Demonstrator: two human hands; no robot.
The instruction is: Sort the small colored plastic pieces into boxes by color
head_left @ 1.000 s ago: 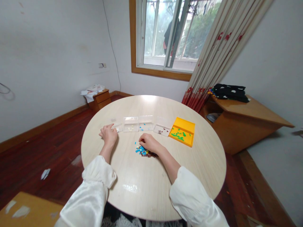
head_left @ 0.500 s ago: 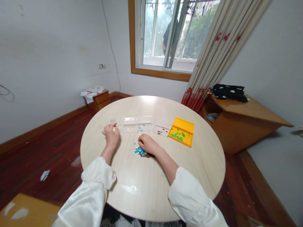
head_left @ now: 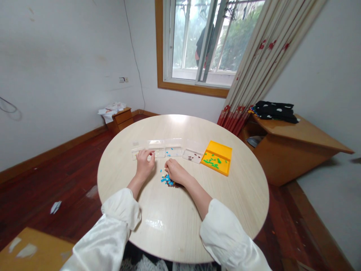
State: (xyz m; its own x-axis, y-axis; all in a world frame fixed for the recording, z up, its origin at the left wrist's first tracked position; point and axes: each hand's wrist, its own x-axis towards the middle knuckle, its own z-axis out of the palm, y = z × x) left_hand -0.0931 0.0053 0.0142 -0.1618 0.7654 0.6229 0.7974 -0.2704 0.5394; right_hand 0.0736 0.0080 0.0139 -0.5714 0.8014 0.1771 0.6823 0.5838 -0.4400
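Note:
My right hand (head_left: 176,172) is closed, with its fingertips pinched at the far edge of a small pile of blue, yellow and brown toy bricks (head_left: 167,180). Whatever is between those fingertips is too small to make out. My left hand (head_left: 145,164) hovers before the clear boxes on the left, fingers curved and thumb a little apart, with no piece visible in it. It partly hides a clear box (head_left: 134,154) and the one beside it with pale yellow pieces. Further right are a clear box (head_left: 177,154) with blue pieces and another (head_left: 184,155) with brown ones.
A yellow open case (head_left: 220,148) holding green pieces stands at the right end of the row. Everything rests on a round pale table (head_left: 180,226). Behind it are a window and a curtain (head_left: 254,64), with a wooden cabinet (head_left: 304,131) to the right.
My left hand has moved right, away from the leftmost clear box and closer to the pile. My right hand stays at the pile, almost unmoved. The view has shifted slightly.

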